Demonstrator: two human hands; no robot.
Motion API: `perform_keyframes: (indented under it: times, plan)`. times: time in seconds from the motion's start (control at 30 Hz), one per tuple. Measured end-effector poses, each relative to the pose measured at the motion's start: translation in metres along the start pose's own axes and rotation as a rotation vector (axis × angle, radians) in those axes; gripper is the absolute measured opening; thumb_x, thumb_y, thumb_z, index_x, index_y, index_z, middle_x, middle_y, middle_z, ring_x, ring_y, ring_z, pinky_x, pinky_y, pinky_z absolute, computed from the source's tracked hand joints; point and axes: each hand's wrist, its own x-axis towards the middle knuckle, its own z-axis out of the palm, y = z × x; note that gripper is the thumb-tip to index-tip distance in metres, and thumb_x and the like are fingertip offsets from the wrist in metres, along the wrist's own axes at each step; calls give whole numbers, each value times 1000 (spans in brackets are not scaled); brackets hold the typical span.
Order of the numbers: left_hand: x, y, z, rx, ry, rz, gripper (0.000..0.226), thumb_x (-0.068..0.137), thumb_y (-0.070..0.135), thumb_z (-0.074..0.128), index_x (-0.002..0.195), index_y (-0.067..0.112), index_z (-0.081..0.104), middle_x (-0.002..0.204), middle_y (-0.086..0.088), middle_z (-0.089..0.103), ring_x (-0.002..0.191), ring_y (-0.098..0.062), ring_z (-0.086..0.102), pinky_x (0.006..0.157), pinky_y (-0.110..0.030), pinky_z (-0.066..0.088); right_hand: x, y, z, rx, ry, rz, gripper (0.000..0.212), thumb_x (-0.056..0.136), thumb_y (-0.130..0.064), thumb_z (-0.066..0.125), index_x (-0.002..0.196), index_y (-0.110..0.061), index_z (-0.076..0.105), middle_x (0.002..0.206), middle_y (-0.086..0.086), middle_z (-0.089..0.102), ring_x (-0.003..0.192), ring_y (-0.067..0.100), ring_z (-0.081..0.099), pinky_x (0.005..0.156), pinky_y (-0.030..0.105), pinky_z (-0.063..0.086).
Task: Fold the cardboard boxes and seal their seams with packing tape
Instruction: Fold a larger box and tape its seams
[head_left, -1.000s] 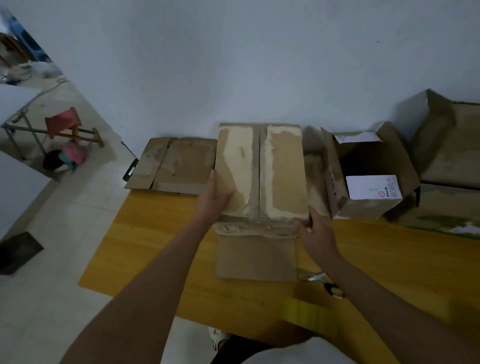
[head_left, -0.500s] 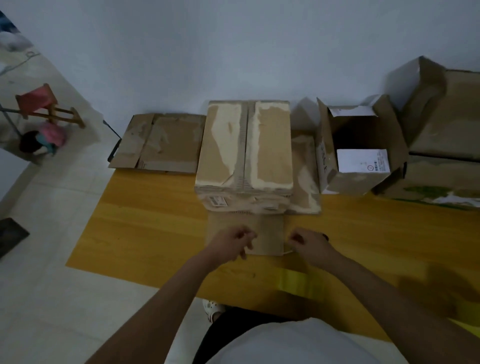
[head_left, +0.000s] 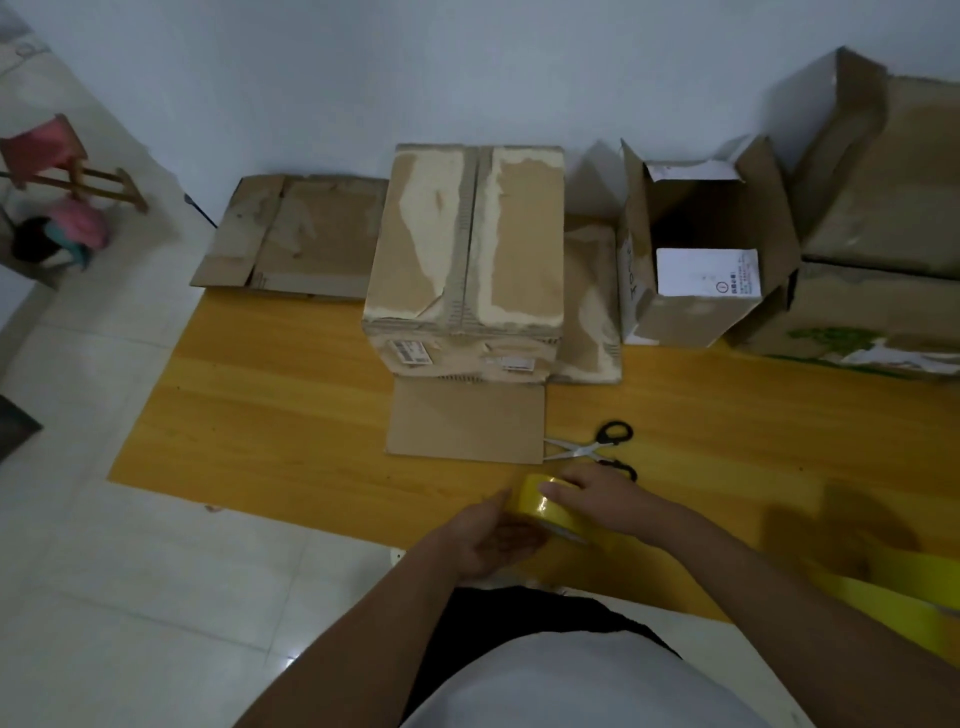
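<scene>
Both hands are coming off the folded box (head_left: 465, 260) onto the yellow tape roll (head_left: 550, 506) at the tabletop (head_left: 260, 415) near edge: right hand (head_left: 597, 493) fingers curling over it, left hand (head_left: 493, 535) cupping beneath. Its top seam and front flap are awaiting fresh tape.

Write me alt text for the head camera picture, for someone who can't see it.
Two hands hold a yellow tape roll over a wooden table: the right hand grips it from above, the left hand cups it below. Beyond lie scissors and a folded cardboard box, its front flap flat on the table.
</scene>
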Motion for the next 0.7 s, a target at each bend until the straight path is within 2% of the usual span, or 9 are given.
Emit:
perform_keyframes:
  times: [0.07,0.13,0.2,0.27,0.33,0.4,0.47,0.53,0.7]
  plan:
    - [8,-2,7,-95,78,50,50,95,37,64,127,-2,57,114,-23,68,91,-31,69,63,-33,60,-2,-4,0,-12,-16,-22,41,100,-47,44,77,-14,38,74,2,32,64,15,32,65,29,27]
    - [13,-5,9,-144,114,88,40,93,22,69,124,0,57,104,-20,70,84,-28,69,65,-35,60,-6,-8,-3,18,-13,-34,41,100,-45,45,77,-12,44,75,4,38,63,14,39,66,31,33]
    - [11,-3,12,-155,126,138,18,94,7,63,109,-2,63,93,-18,67,80,-24,64,65,-31,60,-11,-14,-9,55,11,-39,47,99,-48,46,103,-3,61,104,19,56,92,25,59,84,41,48]
    - [-1,7,16,-171,136,203,7,94,-1,58,89,0,64,78,-13,62,68,-17,59,54,-23,56,-16,-25,-18,87,20,-48,60,98,-50,46,127,3,53,129,26,50,117,38,52,101,51,43]
    - [-18,28,19,-141,166,301,15,93,-2,59,79,3,62,64,-6,60,55,-9,57,49,-18,51,-18,-35,-25,114,42,-95,50,98,-49,47,111,-3,61,110,22,56,101,33,57,90,45,47]
    - [-40,50,17,-50,241,440,12,92,1,62,81,3,66,72,-6,65,63,-9,60,58,-18,53,-18,-51,-29,156,90,-145,39,98,-49,48,86,-13,59,83,5,51,77,17,51,72,32,39]
    - [-65,69,10,80,328,628,13,94,7,63,85,5,72,86,-9,71,81,-15,66,70,-22,54,-15,-70,-30,177,144,-209,47,96,-51,49,92,-6,59,82,3,51,77,17,49,71,33,36]
    - [-92,83,0,218,415,796,15,93,16,67,81,12,75,82,-2,74,83,-13,68,74,-25,51,-12,-91,-32,178,185,-271,48,95,-52,50,99,-6,62,86,7,57,78,22,54,71,35,40]
    - [-138,117,-24,247,513,1036,14,90,26,71,86,15,77,85,5,74,81,-1,67,62,-13,47,-1,-149,-38,-99,166,-325,52,95,-54,50,82,-4,53,75,6,43,67,16,41,63,32,29]
